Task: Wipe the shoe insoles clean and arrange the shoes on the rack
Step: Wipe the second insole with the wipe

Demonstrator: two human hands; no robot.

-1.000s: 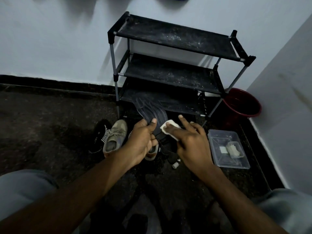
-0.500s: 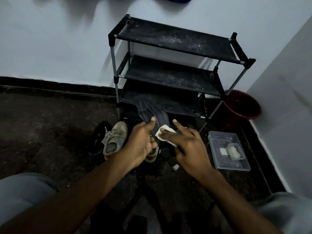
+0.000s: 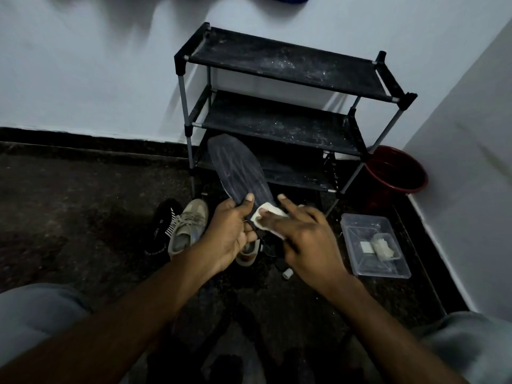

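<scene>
My left hand (image 3: 231, 235) grips a dark insole (image 3: 238, 169) at its heel end, and the toe end points up toward the rack. My right hand (image 3: 307, 241) presses a white wipe (image 3: 267, 217) against the insole's lower part, with the index finger raised. On the floor behind my left hand lies a beige sneaker (image 3: 187, 228), with a black shoe (image 3: 162, 231) to its left. A second beige sneaker (image 3: 248, 252) shows partly under my hands. The black three-shelf rack (image 3: 279, 62) stands against the wall with nothing on it.
A clear plastic tub (image 3: 374, 245) holding white wipes sits on the floor at the right. A red bucket (image 3: 396, 170) stands in the corner beside the rack. A small white cap (image 3: 287, 273) lies on the dark floor. My knees frame the lower corners.
The wipe has slid a little down and left along the insole, nearer my left thumb. The insole is raised higher, showing more of its toe end.
</scene>
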